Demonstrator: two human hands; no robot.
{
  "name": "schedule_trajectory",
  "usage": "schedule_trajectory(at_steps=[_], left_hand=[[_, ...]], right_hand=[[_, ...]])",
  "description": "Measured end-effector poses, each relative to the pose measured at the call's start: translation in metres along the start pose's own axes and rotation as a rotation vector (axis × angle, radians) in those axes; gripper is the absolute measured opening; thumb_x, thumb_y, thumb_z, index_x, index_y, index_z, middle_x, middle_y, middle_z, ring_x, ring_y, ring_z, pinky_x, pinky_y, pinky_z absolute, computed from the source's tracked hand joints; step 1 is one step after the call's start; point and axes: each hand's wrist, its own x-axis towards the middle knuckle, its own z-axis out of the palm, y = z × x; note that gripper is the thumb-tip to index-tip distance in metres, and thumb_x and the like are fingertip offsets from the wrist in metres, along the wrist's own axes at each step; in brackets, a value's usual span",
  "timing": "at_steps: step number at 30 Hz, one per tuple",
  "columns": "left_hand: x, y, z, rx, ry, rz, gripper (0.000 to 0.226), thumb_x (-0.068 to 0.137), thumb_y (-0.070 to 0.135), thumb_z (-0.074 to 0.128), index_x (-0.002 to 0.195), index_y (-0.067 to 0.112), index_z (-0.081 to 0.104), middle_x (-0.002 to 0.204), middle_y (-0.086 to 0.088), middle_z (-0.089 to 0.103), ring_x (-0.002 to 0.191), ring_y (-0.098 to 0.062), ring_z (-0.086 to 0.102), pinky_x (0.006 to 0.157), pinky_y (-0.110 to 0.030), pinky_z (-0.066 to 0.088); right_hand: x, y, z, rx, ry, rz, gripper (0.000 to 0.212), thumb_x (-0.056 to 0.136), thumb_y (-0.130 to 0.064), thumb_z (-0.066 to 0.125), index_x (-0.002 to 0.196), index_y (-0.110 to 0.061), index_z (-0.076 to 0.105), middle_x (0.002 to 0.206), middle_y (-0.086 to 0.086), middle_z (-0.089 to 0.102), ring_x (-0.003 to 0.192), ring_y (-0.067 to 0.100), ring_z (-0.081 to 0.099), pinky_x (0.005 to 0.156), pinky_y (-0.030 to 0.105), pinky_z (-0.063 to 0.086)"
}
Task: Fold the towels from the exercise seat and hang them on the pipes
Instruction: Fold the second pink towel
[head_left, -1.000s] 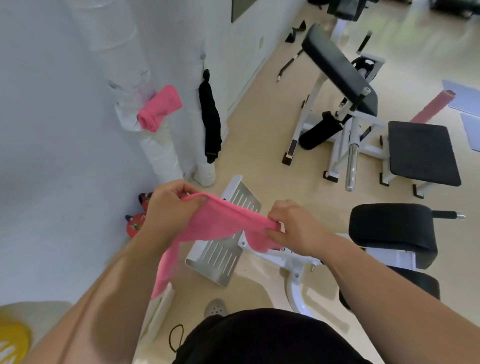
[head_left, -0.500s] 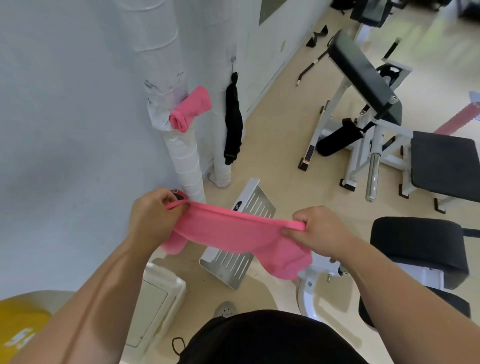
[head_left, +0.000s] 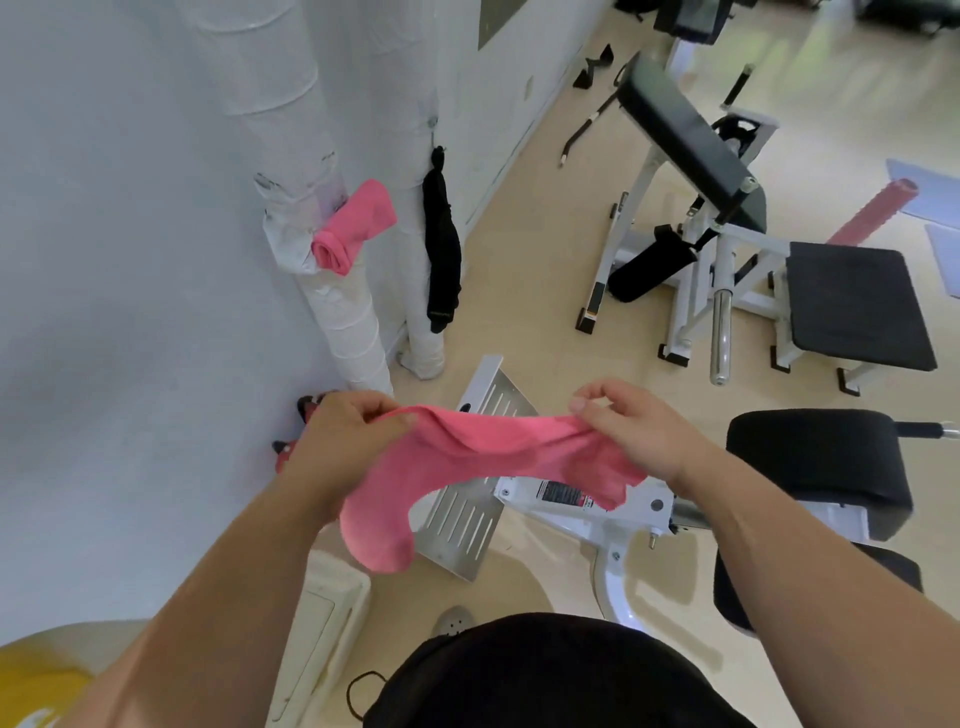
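Head view. A person stands by a pale wall with both bare forearms reaching forward. The left hand (head_left: 348, 441) has its fingers curled round one end of a soft pink cloth towel (head_left: 483, 452). The right hand (head_left: 634, 431) pinches the other end between thumb and bent fingers. The towel is held in the air between the two hands, above a slotted silver metal footplate (head_left: 467, 519). It is stretched into a loose band, and a rounded flap hangs down below each hand.

Behind the hands, a white tape-wrapped vertical pipe (head_left: 337, 322) runs along the wall. A second pink towel, rolled up (head_left: 353, 228), sits against this pipe partway up. Just to the right stands a second white wrapped pipe (head_left: 423, 338), with a long black cloth (head_left: 441, 249) hanging down its front.

To the person's right is a black padded exercise seat (head_left: 815, 457) on a white frame. Farther off, on the beige floor (head_left: 545, 291), stands a white-framed weight bench with a flat black pad (head_left: 857, 306).
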Motion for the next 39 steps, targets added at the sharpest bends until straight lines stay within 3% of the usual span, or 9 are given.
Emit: schedule_trajectory(at_steps=[4, 7, 9, 13, 20, 25, 30, 36, 39], left_hand=[[-0.009, 0.025, 0.034, 0.028, -0.163, 0.129, 0.007, 0.088, 0.017, 0.075, 0.083, 0.015, 0.08, 0.079, -0.001, 0.078, 0.074, -0.008, 0.069, 0.069, -0.017, 0.053], [-0.01, 0.031, 0.047, 0.024, -0.194, 0.2, 0.007, 0.091, 0.013, 0.073, 0.086, 0.01, 0.077, 0.079, -0.009, 0.077, 0.078, -0.025, 0.073, 0.072, -0.03, 0.056], [-0.008, 0.028, 0.046, 0.039, -0.164, 0.217, 0.011, 0.089, 0.021, 0.077, 0.082, 0.013, 0.076, 0.077, -0.014, 0.074, 0.067, -0.02, 0.065, 0.066, -0.032, 0.05], [-0.005, 0.015, 0.034, 0.131, -0.155, 0.176, 0.011, 0.09, 0.018, 0.074, 0.08, 0.016, 0.072, 0.076, -0.016, 0.07, 0.062, -0.011, 0.06, 0.06, -0.032, 0.053], [0.001, -0.003, 0.021, -0.019, -0.09, 0.042, 0.018, 0.093, 0.012, 0.071, 0.075, 0.014, 0.071, 0.063, 0.01, 0.064, 0.059, -0.001, 0.055, 0.057, -0.013, 0.046], [-0.001, 0.009, 0.042, -0.284, 0.005, 0.014, 0.011, 0.093, 0.011, 0.07, 0.084, 0.008, 0.076, 0.075, -0.008, 0.073, 0.07, -0.013, 0.063, 0.066, -0.028, 0.054], [-0.007, 0.03, 0.077, -0.471, -0.032, -0.007, 0.015, 0.097, 0.006, 0.064, 0.092, 0.006, 0.078, 0.075, -0.003, 0.074, 0.072, -0.011, 0.067, 0.066, -0.021, 0.054], [-0.01, 0.028, 0.082, -0.583, -0.006, -0.038, 0.023, 0.098, 0.005, 0.063, 0.116, 0.013, 0.075, 0.103, -0.007, 0.079, 0.091, -0.018, 0.073, 0.084, -0.036, 0.06], [-0.011, 0.024, 0.081, -0.578, 0.041, -0.053, 0.022, 0.098, 0.012, 0.064, 0.112, 0.021, 0.078, 0.103, -0.006, 0.079, 0.094, -0.022, 0.073, 0.087, -0.042, 0.059]], right_hand=[[-0.01, -0.037, 0.031, -0.163, -0.066, -0.276, 0.044, 0.097, -0.038, 0.063, 0.139, -0.041, 0.051, 0.074, -0.015, 0.06, 0.068, -0.003, 0.057, 0.066, 0.012, 0.041], [-0.007, -0.047, 0.047, -0.128, -0.101, -0.342, 0.015, 0.099, -0.028, 0.062, 0.111, -0.027, 0.071, 0.075, -0.009, 0.071, 0.067, -0.003, 0.063, 0.065, 0.012, 0.045], [-0.002, -0.044, 0.046, -0.196, -0.002, -0.361, 0.013, 0.099, -0.027, 0.061, 0.095, -0.022, 0.073, 0.076, -0.009, 0.069, 0.074, 0.01, 0.062, 0.07, 0.027, 0.049], [0.006, -0.033, 0.032, -0.125, 0.248, -0.24, 0.018, 0.1, -0.024, 0.057, 0.09, -0.017, 0.069, 0.083, -0.006, 0.068, 0.083, 0.018, 0.061, 0.076, 0.032, 0.046], [0.011, -0.022, 0.008, 0.129, 0.482, -0.003, 0.022, 0.099, -0.021, 0.056, 0.08, -0.016, 0.067, 0.079, 0.005, 0.068, 0.081, 0.025, 0.062, 0.074, 0.035, 0.047], [0.003, -0.034, 0.027, 0.39, 0.332, 0.119, 0.024, 0.093, -0.013, 0.058, 0.095, -0.036, 0.061, 0.094, 0.011, 0.07, 0.077, 0.03, 0.068, 0.064, 0.039, 0.054], [-0.014, -0.055, 0.065, 0.603, 0.12, 0.068, 0.009, 0.097, -0.009, 0.06, 0.094, -0.016, 0.057, 0.067, 0.008, 0.061, 0.055, 0.019, 0.053, 0.049, 0.027, 0.042], [-0.015, -0.056, 0.055, 1.014, -0.003, 0.106, 0.039, 0.09, 0.009, 0.035, 0.113, 0.001, 0.065, 0.094, 0.019, 0.069, 0.079, 0.028, 0.067, 0.076, 0.04, 0.061], [-0.015, -0.053, 0.053, 0.973, -0.052, 0.049, 0.043, 0.089, 0.02, 0.036, 0.115, 0.0, 0.064, 0.1, 0.019, 0.072, 0.082, 0.027, 0.07, 0.083, 0.035, 0.061]])
